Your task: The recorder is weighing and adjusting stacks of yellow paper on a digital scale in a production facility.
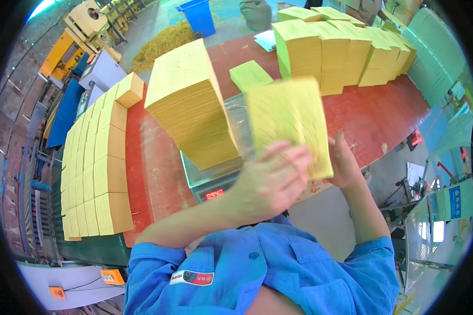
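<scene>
Up in front of my chest, I am holding a thin bundle of yellow paper sheets with both hands. My left hand is closed on its bottom edge, with my fingers curled over the front. My right hand grips the bottom right corner from behind. The bundle stands nearly upright and looks a bit blurry.

Just behind it sits a flat silver weighing scale with red glowing numbers. A tall, leaning stack of yellow paper stands on the scale, just to the left of my bundle.

All of this is on a red surface. More big yellow paper stacks stand at the far side. Rows of yellow paper blocks lie on the left side. One small green-yellow pile lies behind my bundle.
</scene>
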The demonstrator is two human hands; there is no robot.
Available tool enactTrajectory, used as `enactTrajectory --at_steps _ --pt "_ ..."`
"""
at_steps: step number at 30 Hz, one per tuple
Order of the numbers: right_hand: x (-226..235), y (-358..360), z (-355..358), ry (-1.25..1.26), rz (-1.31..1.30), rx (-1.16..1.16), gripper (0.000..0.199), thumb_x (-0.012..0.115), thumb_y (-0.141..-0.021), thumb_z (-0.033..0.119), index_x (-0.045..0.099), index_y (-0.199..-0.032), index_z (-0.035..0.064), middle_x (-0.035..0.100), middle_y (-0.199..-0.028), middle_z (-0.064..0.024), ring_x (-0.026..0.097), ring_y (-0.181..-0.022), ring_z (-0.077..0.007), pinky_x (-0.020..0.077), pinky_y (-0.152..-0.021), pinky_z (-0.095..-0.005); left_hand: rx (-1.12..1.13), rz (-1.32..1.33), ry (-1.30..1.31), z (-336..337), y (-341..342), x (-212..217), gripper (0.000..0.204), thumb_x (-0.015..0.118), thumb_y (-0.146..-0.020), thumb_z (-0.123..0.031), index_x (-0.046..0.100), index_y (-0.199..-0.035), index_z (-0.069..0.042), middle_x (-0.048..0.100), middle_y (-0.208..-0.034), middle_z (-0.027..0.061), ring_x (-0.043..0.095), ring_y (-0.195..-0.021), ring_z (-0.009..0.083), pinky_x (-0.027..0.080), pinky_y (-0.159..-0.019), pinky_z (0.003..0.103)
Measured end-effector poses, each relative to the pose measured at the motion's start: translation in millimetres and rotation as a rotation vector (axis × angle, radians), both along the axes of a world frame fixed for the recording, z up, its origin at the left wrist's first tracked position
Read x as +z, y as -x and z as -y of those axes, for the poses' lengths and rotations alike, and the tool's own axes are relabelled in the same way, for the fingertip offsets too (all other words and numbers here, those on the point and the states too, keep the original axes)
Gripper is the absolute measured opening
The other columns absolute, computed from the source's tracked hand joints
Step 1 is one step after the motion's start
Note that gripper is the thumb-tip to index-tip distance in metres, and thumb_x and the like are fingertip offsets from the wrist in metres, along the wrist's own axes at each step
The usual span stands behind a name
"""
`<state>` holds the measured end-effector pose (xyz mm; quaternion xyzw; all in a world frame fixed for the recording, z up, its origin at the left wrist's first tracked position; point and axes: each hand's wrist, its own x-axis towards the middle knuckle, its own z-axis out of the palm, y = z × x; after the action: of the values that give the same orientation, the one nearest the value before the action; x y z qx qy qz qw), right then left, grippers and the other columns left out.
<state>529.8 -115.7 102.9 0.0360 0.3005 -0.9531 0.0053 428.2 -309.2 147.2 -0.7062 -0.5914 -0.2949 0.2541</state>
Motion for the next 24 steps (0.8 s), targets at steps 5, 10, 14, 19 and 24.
enactTrajectory --at_steps 5,10,14,19,24 --pt "-46 2 -23 -0.483 0.306 -0.113 0.045 0.059 -0.089 0.006 0.05 -0.132 -0.0032 0.06 -0.124 -0.0143 0.061 -0.11 -0.0233 0.0506 -0.093 -0.038 -0.034 0.107 0.154 -27 -14 -76 0.031 0.077 -0.072 -0.016 0.064 -0.095 -0.001 0.064 -0.113 0.0141 0.06 -0.113 0.0283 0.045 -0.099 0.045" --pt "-17 57 -67 -1.117 0.038 -0.188 0.047 0.056 -0.087 0.002 0.048 -0.134 -0.003 0.063 -0.121 -0.0118 0.06 -0.111 -0.0201 0.0481 -0.095 -0.0365 0.201 0.625 0.224 27 1 -61 0.039 0.076 -0.072 -0.01 0.065 -0.108 -0.002 0.064 -0.117 0.0149 0.06 -0.113 0.0312 0.049 -0.095 0.042" --pt "14 165 -83 -1.694 -0.246 -0.496 0.047 0.055 -0.085 0.005 0.049 -0.132 0.0027 0.067 -0.105 -0.0214 0.067 -0.097 -0.0313 0.0516 -0.085 -0.0377 0.555 0.904 0.162 91 -7 -64 0.034 0.069 -0.076 0.001 0.065 -0.109 0.0 0.069 -0.105 0.015 0.067 -0.097 0.0291 0.052 -0.085 0.035" --pt "-8 312 -106 -1.648 -0.049 -0.371 0.049 0.059 -0.082 0.006 0.05 -0.129 0.0029 0.069 -0.099 -0.0204 0.068 -0.086 -0.0331 0.0538 -0.074 -0.0377 1.052 1.123 0.003 149 -50 -80 0.022 0.058 -0.087 0.0 0.067 -0.107 0.002 0.069 -0.104 0.0132 0.066 -0.099 0.0209 0.05 -0.087 0.031" --pt "-104 407 -146 -1.398 0.168 -0.032 0.045 0.064 -0.079 -0.004 0.055 -0.123 0.0 0.065 -0.11 -0.0119 0.065 -0.095 -0.0224 0.0537 -0.083 -0.0381 1.363 1.329 -0.308 197 -114 -111 0.018 0.054 -0.094 -0.003 0.066 -0.107 0.002 0.069 -0.102 0.0111 0.064 -0.096 0.017 0.05 -0.087 0.03"
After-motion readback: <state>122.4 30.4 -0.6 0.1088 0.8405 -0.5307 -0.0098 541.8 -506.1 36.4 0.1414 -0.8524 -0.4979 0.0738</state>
